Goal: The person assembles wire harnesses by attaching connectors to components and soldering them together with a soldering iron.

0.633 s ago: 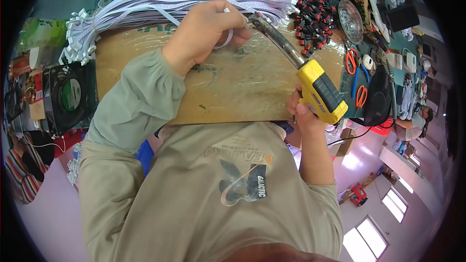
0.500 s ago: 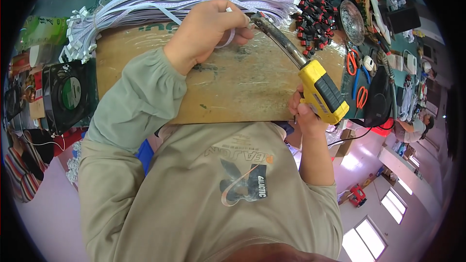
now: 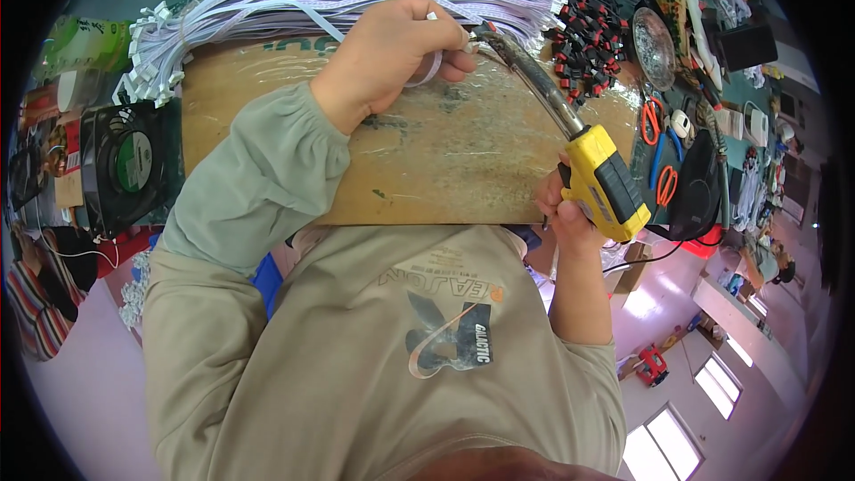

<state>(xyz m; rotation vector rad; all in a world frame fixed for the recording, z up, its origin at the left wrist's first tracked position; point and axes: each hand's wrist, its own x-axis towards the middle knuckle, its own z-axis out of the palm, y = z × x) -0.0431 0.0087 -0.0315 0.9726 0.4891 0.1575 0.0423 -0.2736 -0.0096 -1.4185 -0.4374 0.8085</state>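
My left hand (image 3: 387,52) is over the far part of the brown work board (image 3: 427,160), its fingers pinched on a thin white cable (image 3: 428,74). A loop of that cable hangs below the fingers, and a small white connector (image 3: 432,18) shows above them. In my right hand (image 3: 570,218) is a yellow and black soldering gun (image 3: 606,183), held by its handle near the board's front edge. Its long metal barrel slants up and left, with the tip close beside my left fingertips. Whether the tip touches the cable end is too small to tell.
A large bundle of white flat cables (image 3: 356,0) lies behind the board. Right of it is a heap of black and red connectors (image 3: 588,44), then a round metal dish (image 3: 654,49). Orange-handled scissors (image 3: 653,120) lie at the right. A black fan (image 3: 129,160) stands left.
The view has shifted slightly, moving the scene a little right. The soldering gun and my right hand sit slightly farther right and nearer me. Both hands keep their grips.
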